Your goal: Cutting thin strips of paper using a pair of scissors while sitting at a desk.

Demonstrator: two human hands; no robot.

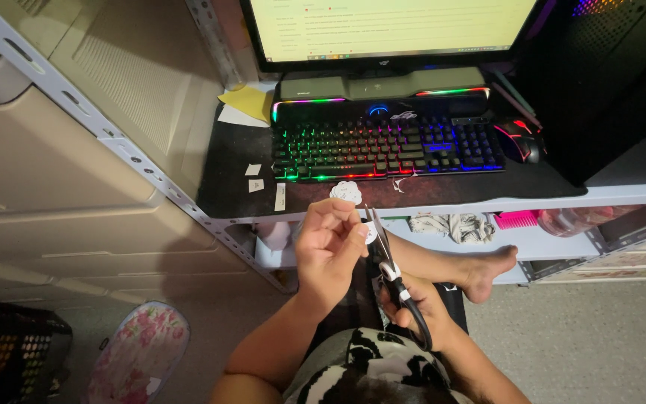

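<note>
My left hand pinches a small white piece of paper between thumb and fingers, just below the desk edge. My right hand grips black-handled scissors, whose blades point up and touch the paper. A cut-out white paper shape lies on the black desk mat near the front edge, right above my hands. My bare legs and foot stretch out under the desk.
A rainbow-lit keyboard, a mouse, a speaker bar and a lit monitor fill the desk. Paper scraps and yellow sheets lie at left. A lower shelf holds cloth and a pink comb. A floral slipper lies on the floor.
</note>
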